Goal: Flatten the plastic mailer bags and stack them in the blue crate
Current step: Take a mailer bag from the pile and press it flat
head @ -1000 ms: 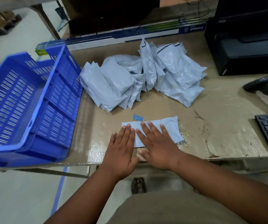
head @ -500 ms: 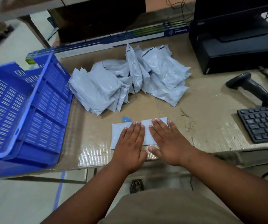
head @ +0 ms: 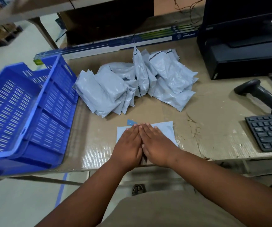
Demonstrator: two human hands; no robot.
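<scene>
Blue crate (head: 33, 102) at 9 o'clock: bright blue plastic, walls and floor patterned with rows of short slots showing pale through them. Pile of mailer bags (head: 132, 82) at 12: pale grey, a few with a thin black strip near the edge. Single mailer bag (head: 166, 128) at centre: light grey-blue, with a small blue scrap (head: 130, 122) at its 11 o'clock corner. Table (head: 210, 128): tan cardboard, scuffed, glossy tape patches. Keyboard (head: 269, 133) and scanner (head: 259, 94) at 3: black. Long box (head: 132, 41) at 12: white and dark blue with green stripes.
</scene>
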